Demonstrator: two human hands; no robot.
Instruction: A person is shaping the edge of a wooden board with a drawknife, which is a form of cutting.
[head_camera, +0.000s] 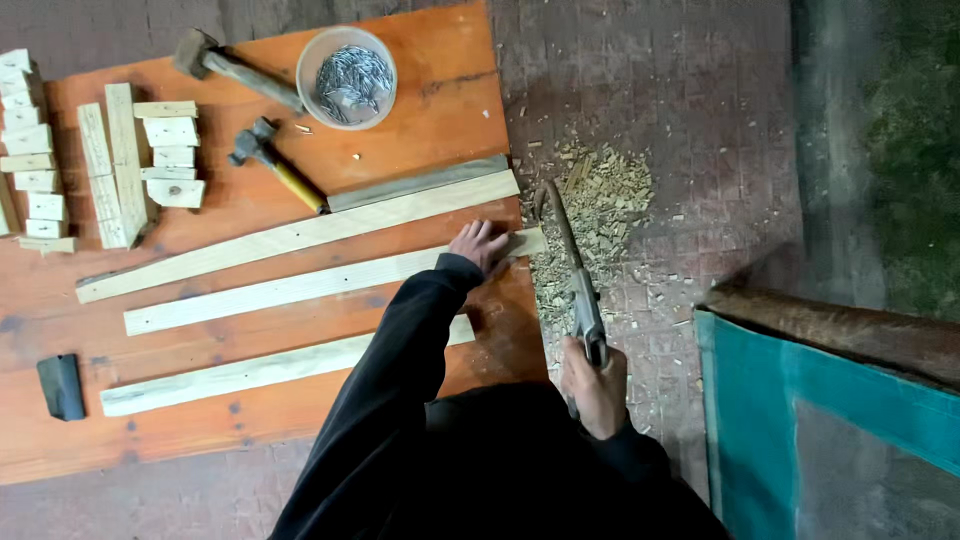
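Head camera, steep downward look, near board (250, 420)

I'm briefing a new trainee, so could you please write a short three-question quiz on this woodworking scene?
1. True or false: the right hand grips a long blade.
2. What does the left hand press on? A) wooden strip B) bowl of nails C) hammer
3. How many long strips lie on the orange board?

Key: 1 true; 2 A; 3 three

Three slats (300, 288) on board (440, 60); hammers (275, 165), nail bowl (347, 77) behind.
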